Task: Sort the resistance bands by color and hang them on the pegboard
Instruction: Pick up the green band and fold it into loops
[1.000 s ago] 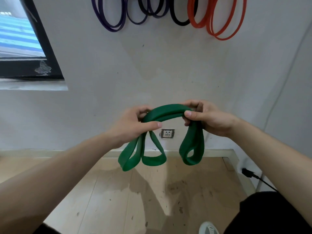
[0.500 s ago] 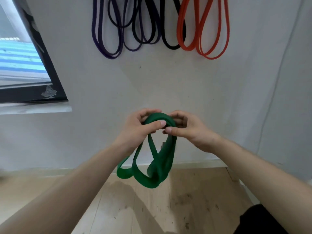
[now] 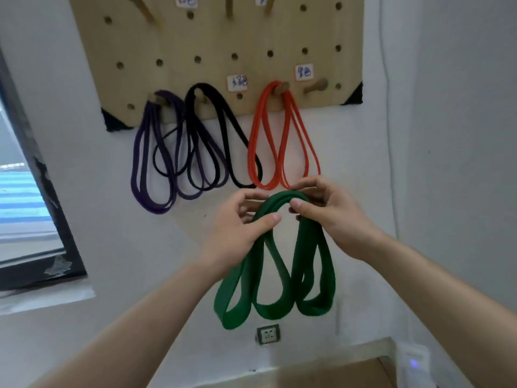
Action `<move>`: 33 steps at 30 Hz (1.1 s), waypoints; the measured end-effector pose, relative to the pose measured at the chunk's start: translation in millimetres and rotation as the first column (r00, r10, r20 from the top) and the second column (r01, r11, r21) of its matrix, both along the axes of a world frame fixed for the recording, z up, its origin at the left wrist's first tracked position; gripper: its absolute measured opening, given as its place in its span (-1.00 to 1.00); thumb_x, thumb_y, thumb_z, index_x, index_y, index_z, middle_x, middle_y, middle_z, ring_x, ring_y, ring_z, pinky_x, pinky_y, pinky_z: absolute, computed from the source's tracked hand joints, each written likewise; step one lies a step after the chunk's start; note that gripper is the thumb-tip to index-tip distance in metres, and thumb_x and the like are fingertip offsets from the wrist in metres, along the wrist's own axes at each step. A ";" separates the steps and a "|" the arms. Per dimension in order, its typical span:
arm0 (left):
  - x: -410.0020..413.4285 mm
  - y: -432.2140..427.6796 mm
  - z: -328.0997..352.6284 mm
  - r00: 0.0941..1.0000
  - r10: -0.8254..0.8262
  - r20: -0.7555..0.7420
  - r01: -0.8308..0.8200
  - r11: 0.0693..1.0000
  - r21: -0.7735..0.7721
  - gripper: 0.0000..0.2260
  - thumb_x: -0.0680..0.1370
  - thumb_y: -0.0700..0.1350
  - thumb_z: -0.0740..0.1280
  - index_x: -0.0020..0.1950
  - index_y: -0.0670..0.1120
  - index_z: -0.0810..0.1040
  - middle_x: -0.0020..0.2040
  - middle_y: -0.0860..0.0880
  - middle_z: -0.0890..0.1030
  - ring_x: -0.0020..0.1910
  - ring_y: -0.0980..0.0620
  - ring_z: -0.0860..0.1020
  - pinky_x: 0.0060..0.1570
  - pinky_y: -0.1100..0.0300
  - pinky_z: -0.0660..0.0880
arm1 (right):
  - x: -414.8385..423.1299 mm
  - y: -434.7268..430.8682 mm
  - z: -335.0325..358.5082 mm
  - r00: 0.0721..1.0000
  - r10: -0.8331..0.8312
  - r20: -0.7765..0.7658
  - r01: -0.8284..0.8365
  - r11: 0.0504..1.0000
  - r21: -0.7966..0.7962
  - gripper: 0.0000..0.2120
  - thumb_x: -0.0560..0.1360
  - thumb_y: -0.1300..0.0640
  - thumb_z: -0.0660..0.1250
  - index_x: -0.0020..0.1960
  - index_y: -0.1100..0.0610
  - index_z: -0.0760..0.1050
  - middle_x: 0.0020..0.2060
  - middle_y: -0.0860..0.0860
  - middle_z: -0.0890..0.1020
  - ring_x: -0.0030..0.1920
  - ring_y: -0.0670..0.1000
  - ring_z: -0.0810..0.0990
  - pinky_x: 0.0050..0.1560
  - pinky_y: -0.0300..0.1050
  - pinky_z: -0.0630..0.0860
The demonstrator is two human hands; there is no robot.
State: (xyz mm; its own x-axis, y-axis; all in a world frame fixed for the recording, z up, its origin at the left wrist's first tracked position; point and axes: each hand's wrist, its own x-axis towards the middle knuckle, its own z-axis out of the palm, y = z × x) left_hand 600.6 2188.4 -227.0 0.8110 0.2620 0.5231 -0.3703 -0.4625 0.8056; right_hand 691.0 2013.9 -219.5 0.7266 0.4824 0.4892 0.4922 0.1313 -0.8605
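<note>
A wide green band, folded into several hanging loops, is held up in front of the wall. My left hand pinches its top from the left and my right hand grips the top from the right. Above them the wooden pegboard carries purple bands on the left peg, black bands on the middle peg and orange bands on a peg further right. A bare wooden peg sticks out at the board's lower right, under a small label.
A dark-framed window fills the left side. A wall socket sits below the green loops, and a cable runs down the wall on the right. Wooden floor shows at the bottom.
The view has tilted up and the pegboard has come into sight. Both hands have raised the green band towards the hanging bands, and its loops now hang spread apart.
</note>
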 end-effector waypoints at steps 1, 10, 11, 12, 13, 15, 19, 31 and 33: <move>5.9 -6.3 12.5 0.999 0.007 0.039 -0.007 1.000 0.015 -0.73 0.48 -0.11 0.53 0.14 0.03 0.57 0.03 0.04 0.69 0.04 0.07 0.67 0.08 0.09 0.63 | 3.9 -4.2 12.9 0.999 -0.017 0.027 0.017 1.000 -0.001 -0.81 0.55 0.21 0.40 0.15 0.06 0.54 0.00 0.04 0.72 0.03 0.02 0.71 0.16 0.06 0.64; 72.8 -46.3 113.1 0.976 0.055 0.211 -0.030 0.992 -0.120 -0.82 0.51 -0.09 0.50 0.08 0.01 0.59 -0.01 0.01 0.71 -0.04 0.08 0.70 0.05 0.04 0.66 | 54.8 -41.6 109.6 0.993 -0.052 0.103 0.049 0.998 0.033 -0.76 0.60 0.29 0.31 0.22 0.10 0.55 0.09 0.06 0.67 0.05 0.05 0.71 0.21 0.11 0.61; 81.8 -50.0 120.0 0.973 0.065 0.220 -0.035 0.990 -0.136 -0.82 0.51 -0.07 0.50 0.08 0.01 0.59 -0.01 0.03 0.70 -0.04 0.09 0.70 0.05 0.06 0.66 | 61.9 -44.3 117.5 0.991 -0.077 0.111 0.072 0.996 0.055 -0.77 0.59 0.29 0.32 0.22 0.11 0.55 0.08 0.06 0.68 0.05 0.05 0.72 0.21 0.12 0.61; 91.6 -54.1 125.9 0.968 0.083 0.237 -0.046 0.986 -0.157 -0.82 0.51 -0.05 0.50 0.08 0.02 0.59 -0.01 0.03 0.70 -0.03 0.09 0.69 0.06 0.05 0.65 | 69.2 -46.0 125.0 0.988 -0.101 0.121 0.091 0.992 0.081 -0.77 0.59 0.29 0.33 0.22 0.13 0.55 0.08 0.06 0.68 0.04 0.05 0.72 0.21 0.13 0.61; 101.4 -58.6 130.7 0.960 0.107 0.260 -0.060 0.981 -0.183 -0.83 0.51 -0.03 0.49 0.07 0.03 0.59 -0.01 0.04 0.70 -0.02 0.08 0.68 0.07 0.04 0.65 | 76.1 -46.7 132.1 0.983 -0.121 0.136 0.107 0.989 0.103 -0.79 0.59 0.29 0.34 0.20 0.14 0.55 0.07 0.07 0.68 0.03 0.06 0.72 0.20 0.14 0.61; 121.4 -69.0 137.5 0.936 0.173 0.305 -0.109 0.971 -0.215 -0.88 0.52 0.01 0.47 0.01 0.09 0.58 -0.03 0.07 0.69 -0.01 0.09 0.66 0.10 0.04 0.62 | 89.0 -46.2 145.3 0.968 -0.171 0.184 0.148 0.980 0.129 -0.82 0.59 0.28 0.35 0.17 0.13 0.57 0.05 0.07 0.68 0.03 0.06 0.72 0.18 0.11 0.62; 151.8 -90.5 145.5 0.889 0.265 0.374 -0.162 0.945 -0.284 -0.88 0.55 -0.02 0.44 -0.08 0.16 0.51 -0.05 0.15 0.65 -0.03 0.21 0.61 -0.05 0.30 0.50 | 115.8 -40.9 165.7 0.936 -0.241 0.255 0.197 0.962 0.187 -0.83 0.58 0.29 0.35 0.12 0.10 0.60 0.05 0.09 0.68 0.02 0.09 0.71 0.11 0.05 0.63; 201.8 -86.9 136.1 0.750 0.476 0.460 -0.437 0.878 -0.196 -0.92 0.61 -0.02 0.35 0.09 0.06 0.58 -0.11 0.22 0.58 -0.14 0.34 0.52 -0.20 0.46 0.36 | 170.0 -13.6 165.9 0.917 -0.244 0.317 0.184 0.961 0.207 -0.82 0.56 0.30 0.36 0.10 0.07 0.58 0.03 0.06 0.66 0.11 0.06 0.64 0.17 -0.01 0.58; 201.7 -82.8 129.7 0.740 0.467 0.484 -0.457 0.877 -0.149 -0.94 0.61 -0.03 0.35 0.06 0.12 0.57 -0.16 0.27 0.54 -0.16 0.37 0.51 -0.17 0.39 0.42 | 174.3 -11.9 157.4 0.917 -0.244 0.315 0.180 0.959 0.219 -0.80 0.56 0.28 0.36 0.14 0.05 0.58 0.06 0.02 0.66 0.15 0.02 0.61 0.26 0.03 0.55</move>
